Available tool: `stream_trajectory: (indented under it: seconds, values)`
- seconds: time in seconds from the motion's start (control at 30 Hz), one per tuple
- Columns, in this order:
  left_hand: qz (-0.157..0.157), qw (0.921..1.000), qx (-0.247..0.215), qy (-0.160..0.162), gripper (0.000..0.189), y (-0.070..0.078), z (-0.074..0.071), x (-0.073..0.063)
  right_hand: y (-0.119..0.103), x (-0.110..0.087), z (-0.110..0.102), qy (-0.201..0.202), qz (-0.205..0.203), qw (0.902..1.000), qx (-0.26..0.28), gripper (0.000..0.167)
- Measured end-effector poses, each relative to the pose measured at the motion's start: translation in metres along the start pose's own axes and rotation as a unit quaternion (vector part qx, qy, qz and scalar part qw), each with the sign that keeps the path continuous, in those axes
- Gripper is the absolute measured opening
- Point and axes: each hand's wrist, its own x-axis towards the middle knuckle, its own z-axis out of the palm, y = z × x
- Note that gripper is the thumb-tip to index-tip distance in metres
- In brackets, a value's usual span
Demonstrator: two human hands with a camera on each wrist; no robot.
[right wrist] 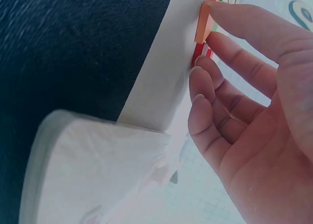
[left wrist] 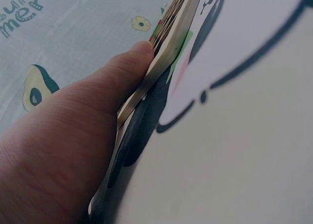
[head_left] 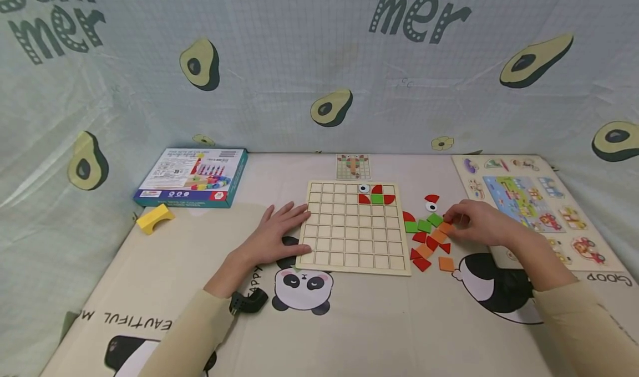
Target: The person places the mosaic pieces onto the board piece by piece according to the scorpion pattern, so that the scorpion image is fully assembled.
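Observation:
A square wooden grid board lies in the middle. In its upper right cells are a round eye tile, a green square and several red quarter-round tiles. My left hand lies with fingers spread, fingertips and thumb at the board's left edge; the left wrist view shows the thumb on its rim. To the right of the board is a loose cluster of red, green and orange tiles. Over its right side my right hand pinches an orange square tile between thumb and index finger, other fingers curled.
A small pattern card lies behind the board. At the back left is a boxed set with a yellow arch block before it. A picture puzzle board lies under my right forearm. One orange square sits apart near the cluster.

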Motion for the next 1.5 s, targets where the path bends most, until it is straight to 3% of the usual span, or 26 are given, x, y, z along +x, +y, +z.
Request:
stream_trajectory:
  seconds: [0.97, 1.33, 1.5]
  values:
    - [-0.003, 1.0000, -0.001, 0.001, 0.083, 0.0002, 0.0032, -0.0027, -0.0001, -0.0011, 0.0034, 0.001, 0.010, 0.9996, -0.026, 0.024]
    - [-0.005, 1.0000, 0.002, 0.003, 0.085, -0.0010, 0.0031, -0.0025, 0.0009, -0.0022, 0.0033, 0.004, 0.003, 0.9998, 0.018, 0.027]
    - [0.000, 1.0000, 0.000, 0.004, 0.084, -0.0016, 0.0022, -0.0005, 0.0041, -0.0039, 0.0020, 0.013, -0.004, 0.9990, 0.043, 0.020]
